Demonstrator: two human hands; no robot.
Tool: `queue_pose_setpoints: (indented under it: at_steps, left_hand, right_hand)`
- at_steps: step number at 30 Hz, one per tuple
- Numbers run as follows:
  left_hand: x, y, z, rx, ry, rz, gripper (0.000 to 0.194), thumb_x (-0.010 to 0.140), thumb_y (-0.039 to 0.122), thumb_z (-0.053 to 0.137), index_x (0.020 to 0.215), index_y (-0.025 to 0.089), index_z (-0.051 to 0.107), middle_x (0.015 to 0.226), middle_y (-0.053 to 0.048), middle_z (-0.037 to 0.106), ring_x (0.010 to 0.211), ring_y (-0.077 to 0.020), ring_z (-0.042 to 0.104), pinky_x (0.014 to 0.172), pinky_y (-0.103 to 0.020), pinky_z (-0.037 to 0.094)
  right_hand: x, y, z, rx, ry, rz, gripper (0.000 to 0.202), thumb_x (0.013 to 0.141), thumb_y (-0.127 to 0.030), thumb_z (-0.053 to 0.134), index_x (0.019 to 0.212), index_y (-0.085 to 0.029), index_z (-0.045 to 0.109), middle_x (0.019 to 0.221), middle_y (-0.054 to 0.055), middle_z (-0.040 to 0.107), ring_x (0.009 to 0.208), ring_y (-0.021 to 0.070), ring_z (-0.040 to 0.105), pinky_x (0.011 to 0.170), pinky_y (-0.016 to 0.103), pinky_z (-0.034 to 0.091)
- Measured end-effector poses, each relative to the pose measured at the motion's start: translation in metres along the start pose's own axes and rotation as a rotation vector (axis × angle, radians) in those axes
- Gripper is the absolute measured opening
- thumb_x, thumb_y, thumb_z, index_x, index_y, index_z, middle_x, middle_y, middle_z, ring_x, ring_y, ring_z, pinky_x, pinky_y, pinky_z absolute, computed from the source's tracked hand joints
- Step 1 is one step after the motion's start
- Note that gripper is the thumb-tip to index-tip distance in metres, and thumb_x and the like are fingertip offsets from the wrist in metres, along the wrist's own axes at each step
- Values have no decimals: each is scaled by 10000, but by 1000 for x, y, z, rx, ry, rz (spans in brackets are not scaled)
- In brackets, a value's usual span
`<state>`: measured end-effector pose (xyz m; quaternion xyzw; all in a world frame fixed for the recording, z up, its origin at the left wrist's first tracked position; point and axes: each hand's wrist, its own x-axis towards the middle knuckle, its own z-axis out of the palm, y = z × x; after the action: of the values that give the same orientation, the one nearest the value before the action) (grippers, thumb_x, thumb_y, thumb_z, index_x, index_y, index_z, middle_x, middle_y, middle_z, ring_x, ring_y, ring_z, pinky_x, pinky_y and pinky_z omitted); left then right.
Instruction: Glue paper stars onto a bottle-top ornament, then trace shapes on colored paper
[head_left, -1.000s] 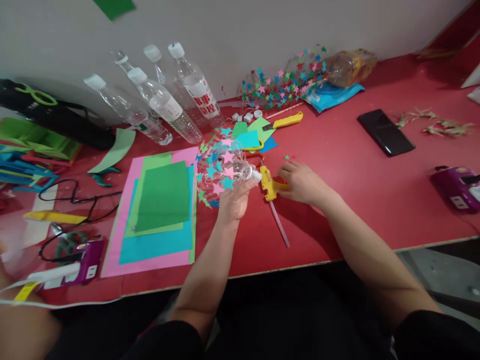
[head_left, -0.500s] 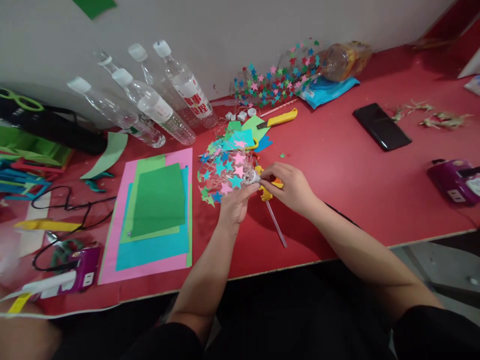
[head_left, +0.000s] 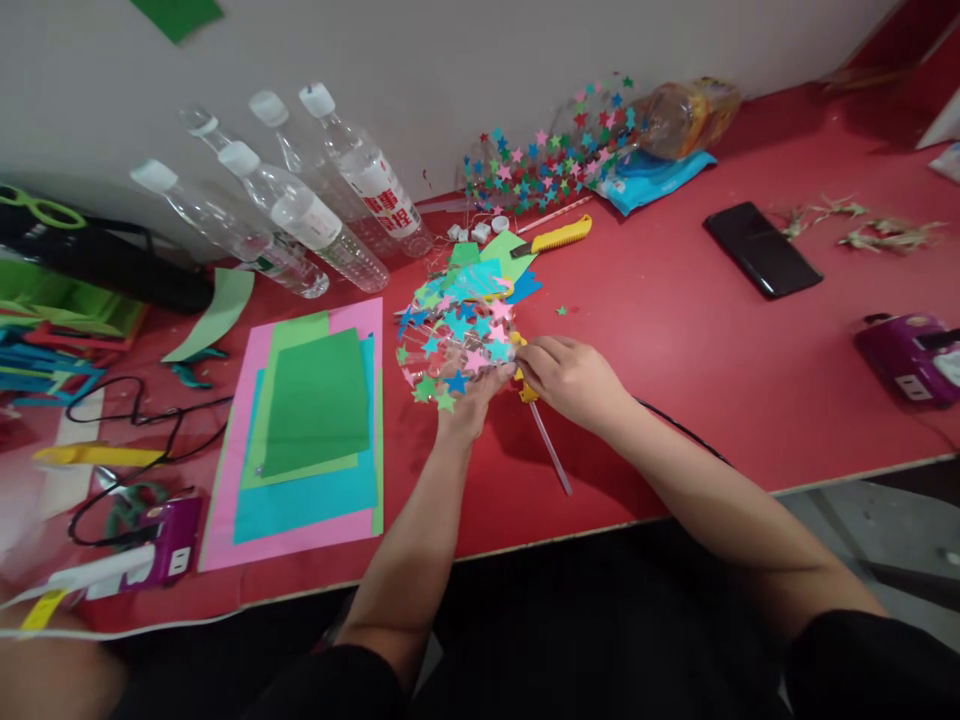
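A clear plastic bottle (head_left: pixel 450 345) covered with pink, blue and green paper stars lies on its side between my hands, its neck end to the right. My left hand (head_left: pixel 474 400) is closed on its underside near the neck. The fingers of my right hand (head_left: pixel 574 378) are pinched together at the neck end; they hide most of it. Just beneath my hands lies a yellow glue gun (head_left: pixel 528 388), partly covered, with a clear glue stick (head_left: pixel 551 448) sticking out toward me. Coloured paper scraps (head_left: pixel 504 255) lie behind the bottle.
Stacked coloured paper (head_left: pixel 319 410) lies at left, with several empty bottles (head_left: pixel 315 220) behind. A yellow utility knife (head_left: pixel 559 236), a second starred bottle (head_left: pixel 547 165) and a blue packet (head_left: pixel 652 180) are at the back. A phone (head_left: pixel 763 250) and purple box (head_left: pixel 909 360) are on the right.
The starred bottle has turned in my hands: different stars face up, and its neck is more hidden. My right hand has shifted slightly, with its fingers curled closer round the neck end.
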<state>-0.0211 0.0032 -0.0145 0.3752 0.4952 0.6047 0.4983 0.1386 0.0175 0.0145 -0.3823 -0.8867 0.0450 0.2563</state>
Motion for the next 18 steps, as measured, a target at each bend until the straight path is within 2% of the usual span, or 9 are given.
queue_pose_setpoints:
  at_steps: [5,9,13,16,18]
  left_hand:
    - [0,4,5,21,-47,109,284,586,184,840,830,204,697,846,14,713,805,-156,685,813,-292,557]
    - [0,6,6,57,-36,151,252,603,189,831,819,207,702,804,22,711,772,-148,678,800,-280,556]
    - [-1,8,7,110,-1,169,280,598,226,834,843,194,703,821,-1,722,808,-175,689,831,-309,557]
    - [0,11,5,112,-4,178,307,605,231,835,878,193,701,845,-2,726,817,-174,693,842,-312,555]
    - [0,13,3,120,-9,167,289,618,231,830,874,195,700,842,4,726,822,-173,693,845,-309,553]
  right_hand:
    - [1,0,2,-13,83,15,302,956,-175,354,813,-139,617,753,96,636,683,177,543,627,296,411]
    - [2,-1,5,46,148,58,271,917,-167,381,770,-153,608,701,73,624,644,154,533,624,275,404]
    - [4,-2,4,358,199,246,177,851,-181,466,755,-160,613,674,38,622,607,126,533,608,254,409]
    - [6,-2,0,706,131,400,139,842,-205,507,783,-161,625,664,8,631,580,107,546,572,231,417]
    - [6,0,-2,823,85,415,127,849,-234,533,808,-165,632,699,7,648,602,107,571,585,228,440]
